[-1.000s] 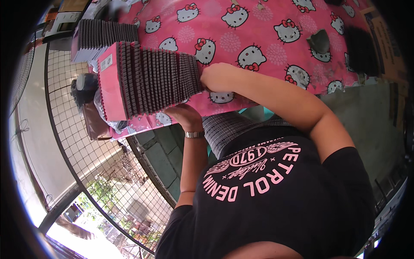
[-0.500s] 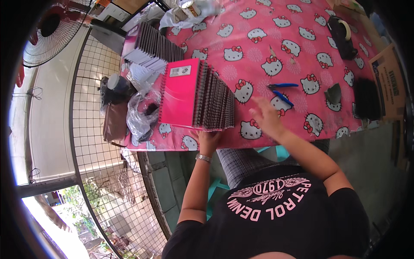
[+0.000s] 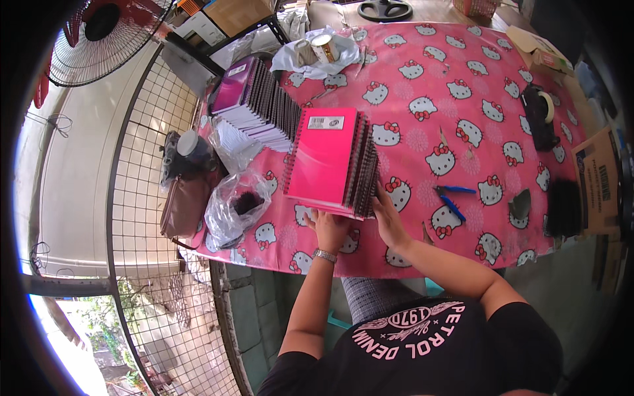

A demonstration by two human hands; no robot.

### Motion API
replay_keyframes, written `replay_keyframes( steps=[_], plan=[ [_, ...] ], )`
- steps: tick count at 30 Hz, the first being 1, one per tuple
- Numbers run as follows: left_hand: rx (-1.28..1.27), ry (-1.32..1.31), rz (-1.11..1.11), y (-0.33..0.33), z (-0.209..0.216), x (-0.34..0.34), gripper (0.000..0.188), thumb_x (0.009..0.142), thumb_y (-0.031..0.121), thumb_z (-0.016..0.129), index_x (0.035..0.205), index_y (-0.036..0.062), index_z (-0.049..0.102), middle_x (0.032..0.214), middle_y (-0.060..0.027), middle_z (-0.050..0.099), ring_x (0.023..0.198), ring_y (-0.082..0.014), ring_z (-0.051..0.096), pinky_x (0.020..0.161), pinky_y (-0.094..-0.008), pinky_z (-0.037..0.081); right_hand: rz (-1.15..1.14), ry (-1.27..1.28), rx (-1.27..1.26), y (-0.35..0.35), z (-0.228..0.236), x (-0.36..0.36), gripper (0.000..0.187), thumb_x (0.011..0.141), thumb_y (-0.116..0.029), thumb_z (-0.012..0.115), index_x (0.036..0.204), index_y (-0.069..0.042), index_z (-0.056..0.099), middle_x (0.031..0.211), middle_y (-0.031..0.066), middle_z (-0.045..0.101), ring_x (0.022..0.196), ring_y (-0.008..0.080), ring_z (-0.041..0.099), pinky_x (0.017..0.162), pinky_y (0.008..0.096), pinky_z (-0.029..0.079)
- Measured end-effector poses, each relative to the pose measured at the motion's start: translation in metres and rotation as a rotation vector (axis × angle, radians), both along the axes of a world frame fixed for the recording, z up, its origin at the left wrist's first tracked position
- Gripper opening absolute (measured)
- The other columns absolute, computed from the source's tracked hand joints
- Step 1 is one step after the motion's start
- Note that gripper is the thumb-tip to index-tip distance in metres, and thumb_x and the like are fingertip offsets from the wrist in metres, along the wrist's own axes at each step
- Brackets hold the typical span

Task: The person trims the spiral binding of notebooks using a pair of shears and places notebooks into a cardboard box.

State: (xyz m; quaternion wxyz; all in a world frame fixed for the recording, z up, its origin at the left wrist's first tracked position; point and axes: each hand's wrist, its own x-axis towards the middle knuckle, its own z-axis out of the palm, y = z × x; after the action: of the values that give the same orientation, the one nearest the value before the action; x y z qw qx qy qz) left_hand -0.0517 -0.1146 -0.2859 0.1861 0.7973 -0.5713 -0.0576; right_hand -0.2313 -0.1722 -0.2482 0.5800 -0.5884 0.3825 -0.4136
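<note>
Closely flanked by two hands: pink notebook stack [image 3: 330,162] on the desk [image 3: 422,140]

Sits toward the near edge, with a bright pink cover on top, a pale label at the far end and dark wire coils ranked down the right side. Meets the left hand [image 3: 331,231] at the near end, with fingers loosely spread where visible and partly hidden by the notebooks; cannot tell how far curled, or whether gripping. Meets the right hand [image 3: 391,224] at the coiled side, by the near corner, with fingers outstretched and clasping nothing.

Beyond to the left, shows a purple-topped notebook stack [image 3: 247,99], set apart from the pink. Nearer on that side, shows a clear plastic bag [image 3: 224,214] around something dark, then a brown pouch [image 3: 187,210]. To the right, shows blue-handled pliers [image 3: 454,210] lying with handles apart, a dark grey-green scrap [image 3: 520,203] and, farther up, a black tape dispenser [image 3: 536,122].
</note>
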Motion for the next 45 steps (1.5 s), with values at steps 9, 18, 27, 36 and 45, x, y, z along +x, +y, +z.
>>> replay_keyframes(
  steps=[9, 18, 27, 36, 45],
  plan=[
    [-0.182, 0.062, 0.430, -0.110, 0.022, 0.008, 0.077, 0.061, 0.046, 0.086, 0.120, 0.0088, 0.052, 0.134, -0.0113, 0.047, 0.137, -0.0356, 0.034, 0.110, -0.0654, 0.016, -0.086, -0.063, 0.048, -0.126, 0.005, 0.066, 0.074, 0.103, -0.049, 0.040, 0.148, 0.010, 0.032, 0.151, 0.0271, 0.037, 0.143, 0.0345, 0.032, 0.118, 0.0380, 0.024],
    [-0.183, -0.006, 0.688, -0.139, 0.013, 0.006, 0.086, 0.076, 0.056, 0.076, 0.135, 0.0067, 0.038, 0.140, -0.0169, 0.041, 0.141, -0.0404, 0.026, 0.111, -0.0672, 0.017, -0.103, -0.125, 0.050, -0.187, -0.016, 0.130, 0.079, 0.100, -0.053, 0.042, 0.145, 0.011, 0.035, 0.153, 0.0285, 0.033, 0.145, 0.0368, 0.030, 0.119, 0.0375, 0.022],
    [0.026, 0.015, 0.677, -0.143, 0.023, 0.008, 0.105, 0.084, 0.076, 0.050, 0.153, 0.0010, 0.024, 0.155, -0.0271, 0.030, 0.143, -0.0462, 0.027, 0.114, -0.0652, 0.018, -0.054, 0.045, -0.277, -0.202, -0.052, 0.161, 0.048, 0.104, -0.033, 0.040, 0.139, -0.001, 0.047, 0.137, 0.0235, 0.051, 0.128, 0.0364, 0.045, 0.111, 0.0434, 0.033],
    [0.098, 0.026, 0.627, -0.139, 0.026, 0.026, 0.078, 0.093, 0.064, 0.046, 0.147, 0.0092, 0.041, 0.154, -0.0168, 0.035, 0.147, -0.0328, 0.025, 0.111, -0.0725, 0.010, 0.039, -0.255, 0.332, -0.172, 0.007, 0.144, 0.088, 0.096, -0.067, 0.038, 0.157, -0.005, 0.021, 0.162, 0.0218, 0.020, 0.151, 0.0315, 0.017, 0.121, 0.0372, 0.015],
    [0.113, 0.025, 0.600, -0.138, 0.026, 0.024, 0.073, 0.095, 0.060, 0.043, 0.149, 0.0118, 0.040, 0.157, -0.0120, 0.034, 0.147, -0.0293, 0.028, 0.110, -0.0741, 0.008, -0.199, 0.139, -0.363, -0.082, 0.027, -0.142, 0.033, 0.095, -0.029, 0.060, 0.119, -0.008, 0.069, 0.123, 0.0119, 0.066, 0.124, 0.0259, 0.055, 0.107, 0.0402, 0.042]
  ],
)
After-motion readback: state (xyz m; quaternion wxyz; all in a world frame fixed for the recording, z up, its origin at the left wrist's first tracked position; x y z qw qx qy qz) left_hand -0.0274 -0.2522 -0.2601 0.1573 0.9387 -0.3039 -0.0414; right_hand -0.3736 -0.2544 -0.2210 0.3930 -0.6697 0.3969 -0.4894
